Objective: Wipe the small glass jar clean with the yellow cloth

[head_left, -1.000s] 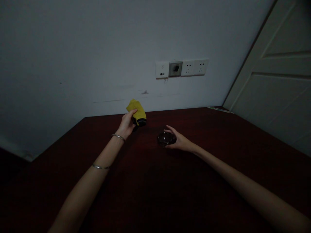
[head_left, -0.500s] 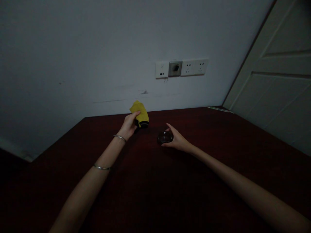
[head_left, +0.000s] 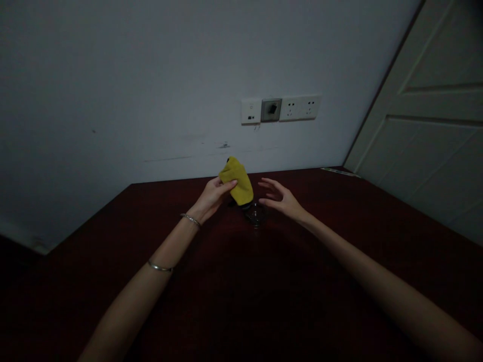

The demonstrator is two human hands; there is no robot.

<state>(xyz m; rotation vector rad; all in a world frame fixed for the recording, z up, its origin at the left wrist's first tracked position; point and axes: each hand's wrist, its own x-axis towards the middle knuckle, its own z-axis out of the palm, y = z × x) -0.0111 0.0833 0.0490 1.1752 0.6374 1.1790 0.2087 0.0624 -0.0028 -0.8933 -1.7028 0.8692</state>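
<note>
My left hand [head_left: 214, 197] grips a yellow cloth [head_left: 241, 185] with a dark edge, thumb on top and fingers behind it. The cloth is held above the dark red tabletop [head_left: 226, 281], tilted, its lower end close to a small clear glass [head_left: 256, 213]. Whether cloth and glass touch I cannot tell. The glass stands on the tabletop and shows only faintly in the dim light. Just right of it and a little higher is my right hand [head_left: 283, 198], holding nothing, with its fingers apart and curved toward the cloth.
A pale wall [head_left: 181, 100] rises behind the table's far edge and carries a row of sockets and switches [head_left: 281, 109]. At the right stands a panelled white door [head_left: 426, 130]. A thin patterned strip [head_left: 339, 172] lies at the far right edge.
My left hand has moved right with the yellow cloth, closer to the glass. My right hand has let go of the glass and lifted slightly away to the right.
</note>
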